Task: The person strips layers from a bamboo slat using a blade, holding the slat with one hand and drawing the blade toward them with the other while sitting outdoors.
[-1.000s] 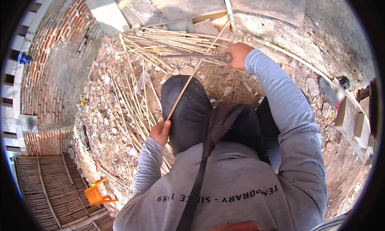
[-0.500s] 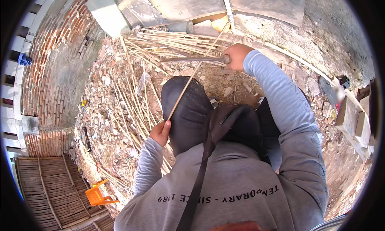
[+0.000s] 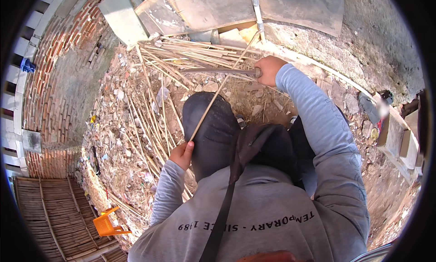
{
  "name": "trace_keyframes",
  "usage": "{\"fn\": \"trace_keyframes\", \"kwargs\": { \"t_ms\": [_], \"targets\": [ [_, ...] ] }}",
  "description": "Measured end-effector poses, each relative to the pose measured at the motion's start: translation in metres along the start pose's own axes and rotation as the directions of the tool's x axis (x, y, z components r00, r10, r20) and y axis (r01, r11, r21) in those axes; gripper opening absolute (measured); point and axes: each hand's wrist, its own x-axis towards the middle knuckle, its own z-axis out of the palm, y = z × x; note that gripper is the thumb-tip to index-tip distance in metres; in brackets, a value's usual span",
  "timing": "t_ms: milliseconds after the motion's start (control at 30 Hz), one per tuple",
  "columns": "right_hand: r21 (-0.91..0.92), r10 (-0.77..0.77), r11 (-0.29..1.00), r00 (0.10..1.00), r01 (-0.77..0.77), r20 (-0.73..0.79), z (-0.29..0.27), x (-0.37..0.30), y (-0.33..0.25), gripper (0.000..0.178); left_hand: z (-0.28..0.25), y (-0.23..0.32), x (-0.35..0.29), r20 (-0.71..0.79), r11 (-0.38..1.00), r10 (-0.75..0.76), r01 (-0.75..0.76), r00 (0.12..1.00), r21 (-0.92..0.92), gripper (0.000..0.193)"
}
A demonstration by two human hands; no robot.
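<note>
Pinched in my left hand [image 3: 182, 155] is the near end of a long thin bamboo strip [image 3: 210, 104]. The strip slants away over my left knee, its far end reaching toward the wall. My right hand [image 3: 270, 70] is closed around the handle of a long knife [image 3: 213, 71]. Its dark, narrow blade points left and crosses the strip beyond the knee, and I cannot tell whether it bites into it. Several similar bamboo strips [image 3: 195, 50] lie heaped beyond the blade, and more strips [image 3: 147, 121] lie on the ground left of my leg.
Stony, littered ground [image 3: 113, 139] surrounds me. Large boards [image 3: 299, 9] lean on the far wall beside a white pipe [image 3: 258, 12]. An orange plastic chair [image 3: 106, 223] stands at lower left, near a bamboo slat panel [image 3: 54, 216]. Wooden boxes [image 3: 404, 144] sit at right.
The view has tilted slightly, so the knees and strip pile sit a little lower. Both hands keep their holds, and the blade still crosses the bamboo strip.
</note>
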Motion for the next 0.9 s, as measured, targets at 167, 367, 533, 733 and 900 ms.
{"fn": "trace_keyframes", "kwargs": {
  "t_ms": [167,367,533,733,900],
  "targets": [
    [0.008,-0.031,0.999,0.992,0.032,-0.121,0.013,0.003,0.01,0.036,0.0,0.001,0.003,0.002,1.0,-0.004,0.004,1.0,0.004,0.065],
    [-0.04,-0.046,0.998,0.995,0.042,-0.092,0.014,0.002,0.002,0.033,0.003,-0.009,0.005,-0.057,0.996,0.051,-0.047,0.997,0.071,0.067],
    [-0.059,-0.058,0.997,0.994,0.052,-0.097,0.005,-0.003,-0.002,0.032,0.006,-0.016,0.007,-0.068,0.996,0.068,-0.063,0.995,0.071,0.067],
    [-0.049,-0.023,0.999,0.994,0.018,-0.104,0.008,-0.003,0.002,0.031,0.006,-0.012,0.008,-0.043,0.997,0.027,-0.024,0.999,0.07,0.066],
    [-0.022,-0.04,0.999,0.995,0.038,-0.095,0.008,-0.004,-0.004,0.032,0.007,-0.019,0.01,-0.031,0.998,-0.015,0.017,0.999,0.059,0.064]
  ]
}}
